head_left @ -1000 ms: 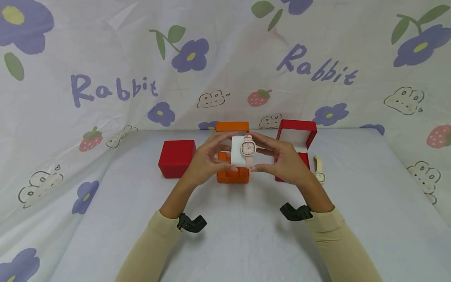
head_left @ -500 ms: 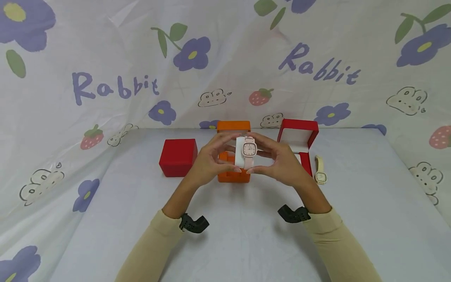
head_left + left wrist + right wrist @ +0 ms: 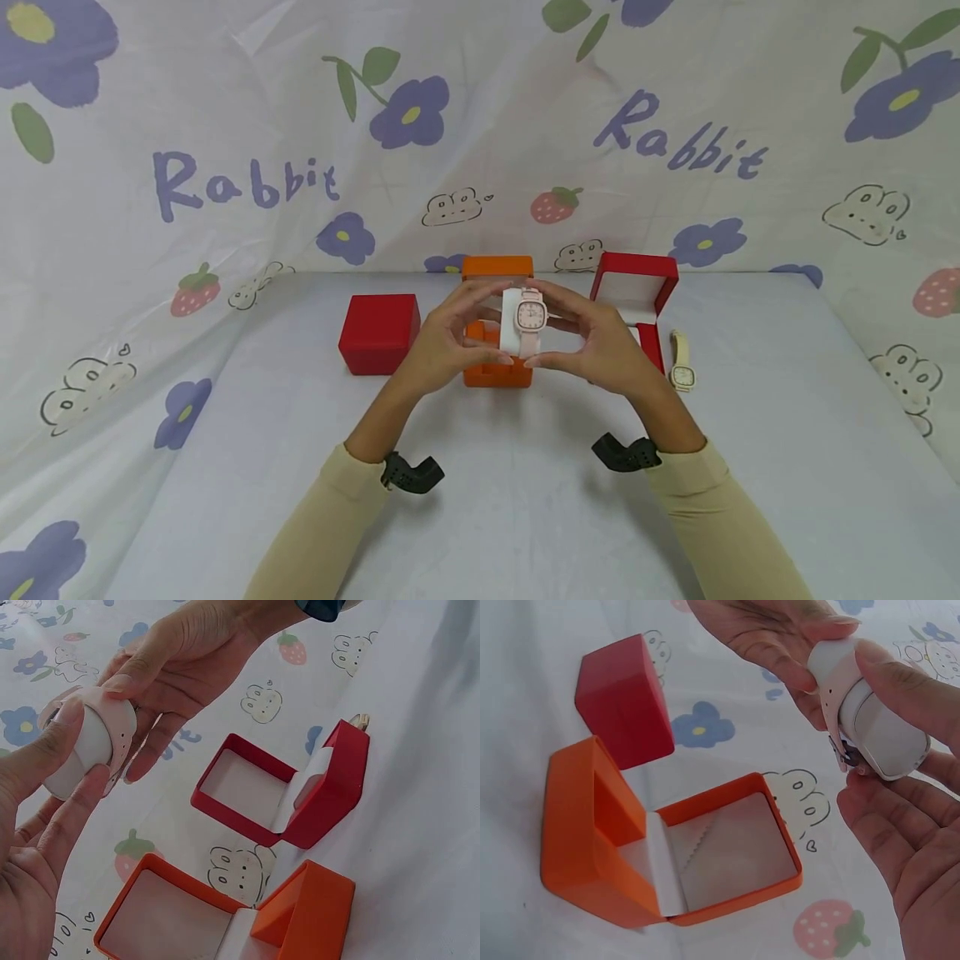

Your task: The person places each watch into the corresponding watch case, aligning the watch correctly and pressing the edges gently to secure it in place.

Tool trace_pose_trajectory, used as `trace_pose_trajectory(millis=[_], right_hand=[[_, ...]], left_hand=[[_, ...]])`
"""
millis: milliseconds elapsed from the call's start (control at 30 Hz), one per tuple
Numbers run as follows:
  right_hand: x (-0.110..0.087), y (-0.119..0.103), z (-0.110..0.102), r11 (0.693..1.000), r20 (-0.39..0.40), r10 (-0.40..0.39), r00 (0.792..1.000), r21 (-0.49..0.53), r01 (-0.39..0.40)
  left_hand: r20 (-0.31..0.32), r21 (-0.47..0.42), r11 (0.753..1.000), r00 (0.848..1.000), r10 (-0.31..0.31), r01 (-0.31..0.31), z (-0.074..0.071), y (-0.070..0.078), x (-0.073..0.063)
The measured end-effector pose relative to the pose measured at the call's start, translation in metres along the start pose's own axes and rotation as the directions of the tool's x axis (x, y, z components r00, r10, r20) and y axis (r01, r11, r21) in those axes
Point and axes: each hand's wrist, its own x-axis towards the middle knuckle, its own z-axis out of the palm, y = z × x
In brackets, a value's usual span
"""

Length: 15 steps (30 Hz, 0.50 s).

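A pink wristwatch [image 3: 531,317] is wrapped round a white watch pillow [image 3: 510,323], held up between both hands over the orange box. My left hand [image 3: 448,340] pinches the pillow's left end between thumb and fingers. On the other side, my right hand [image 3: 600,340] pinches the watch strap with thumb below and fingers above. The left wrist view shows the holes of the pink strap [image 3: 120,735] lying against the pillow. In the right wrist view the buckle [image 3: 840,750] hangs at the strap's lower side.
Behind the hands stands an open orange watch box [image 3: 498,373]. A closed red box [image 3: 378,333] is at its left. An open red box [image 3: 636,267] stands at its right, partly hidden by the right hand. Beside that lies a cream-strapped watch [image 3: 681,362].
Over the last second the left hand and pillow have shifted slightly right and the right hand slightly left, so more of the pillow sits inside the strap. The last half second shows little movement.
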Motion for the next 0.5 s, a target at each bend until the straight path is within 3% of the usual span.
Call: trace_pose_trajectory(millis=[267, 500], right_hand=[[0.0026, -0.0030, -0.0008, 0.997, -0.053, -0.069, 0.996, 0.030, 0.071], [0.0025, -0.0054, -0.0016, 0.997, -0.052, -0.070, 0.996, 0.025, 0.071]], left_hand=[[-0.029, 0.033, 0.999, 0.999, -0.017, 0.018, -0.0041, 0.0004, -0.0010], [-0.026, 0.022, 1.000, 1.000, -0.006, 0.007, -0.0025, 0.0004, -0.0003]])
